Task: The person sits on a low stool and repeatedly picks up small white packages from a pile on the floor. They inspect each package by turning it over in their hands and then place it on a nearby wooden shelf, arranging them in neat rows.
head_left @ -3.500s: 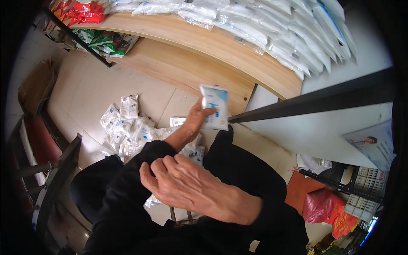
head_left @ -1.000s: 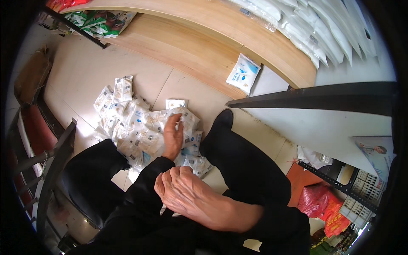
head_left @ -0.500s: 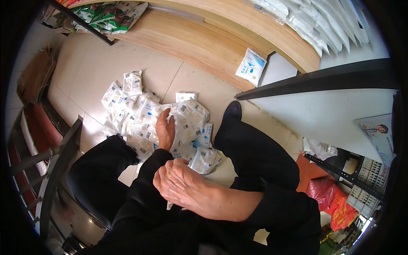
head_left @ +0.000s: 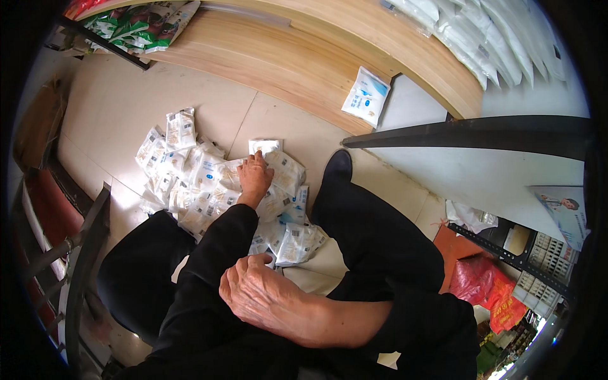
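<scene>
A heap of small white packets (head_left: 209,174) with blue print and barcodes lies on the floor between my feet. My left hand (head_left: 255,178) rests palm down on the heap's far right part, fingers apart, touching the packets near one at the far edge (head_left: 266,145). In front of my body, my right hand (head_left: 256,288) is curled with its back up, beside my left sleeve. Its fingers bend under, so anything within them is hidden. Just beyond its thumb lie the nearest packets (head_left: 301,244).
A single white-and-blue packet (head_left: 366,98) sits on the low wooden shelf (head_left: 285,73). White bags (head_left: 468,41) line the upper right shelf; green bags (head_left: 136,28) stand far left. A black-edged panel (head_left: 456,136) is on the right. Red bags (head_left: 491,288) lie lower right, a metal frame (head_left: 88,234) left.
My left hand has moved farther out and right over the heap. My right hand has shifted slightly down and left, still curled. The whole view has shifted a little.
</scene>
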Demonstrator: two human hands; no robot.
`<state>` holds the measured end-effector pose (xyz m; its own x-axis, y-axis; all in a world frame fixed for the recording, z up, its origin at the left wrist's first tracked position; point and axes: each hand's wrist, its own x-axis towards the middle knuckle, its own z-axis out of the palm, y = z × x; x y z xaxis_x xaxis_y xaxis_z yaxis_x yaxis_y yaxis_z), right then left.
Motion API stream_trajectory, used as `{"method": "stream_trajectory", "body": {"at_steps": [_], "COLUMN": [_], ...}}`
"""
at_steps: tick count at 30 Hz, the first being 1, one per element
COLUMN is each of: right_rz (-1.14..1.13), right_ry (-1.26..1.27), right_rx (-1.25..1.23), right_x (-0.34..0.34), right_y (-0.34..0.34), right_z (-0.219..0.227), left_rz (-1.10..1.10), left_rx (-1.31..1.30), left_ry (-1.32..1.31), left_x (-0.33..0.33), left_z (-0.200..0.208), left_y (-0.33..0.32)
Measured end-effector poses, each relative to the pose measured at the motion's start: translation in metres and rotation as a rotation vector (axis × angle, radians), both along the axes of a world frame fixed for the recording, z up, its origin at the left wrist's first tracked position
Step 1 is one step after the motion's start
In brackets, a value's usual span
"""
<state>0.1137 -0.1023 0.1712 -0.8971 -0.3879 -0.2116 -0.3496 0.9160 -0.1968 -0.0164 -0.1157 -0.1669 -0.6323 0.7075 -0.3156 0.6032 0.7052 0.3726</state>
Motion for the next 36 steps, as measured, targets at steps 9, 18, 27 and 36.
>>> {"method": "stream_trajectory", "body": {"at_steps": [9,18,27,36], "right_rz": [-0.01,-0.079,-0.457,-0.727], "right_ry": [0.017,0.006,0.29,-0.196], "right_rx": [0.003,0.014,-0.007,-0.654], "right_x": [0.0,0.002,0.005,-0.041], "right_y": [0.005,0.013,0.108,0.117], "right_z": [0.001,-0.001,0.006,0.022], "left_rz": [-0.076,-0.005,0.299,-0.004], "left_rx": [-0.117,0.35,0.694,0.765], "left_ry": [-0.052,-0.299,-1.132,-1.156], "left_x": [0.005,0.029,0.015,-0.086], "left_z": [0.006,-0.006,0.186,0.335], "left_y": [0.024,0.013,0.014,-0.056]}}
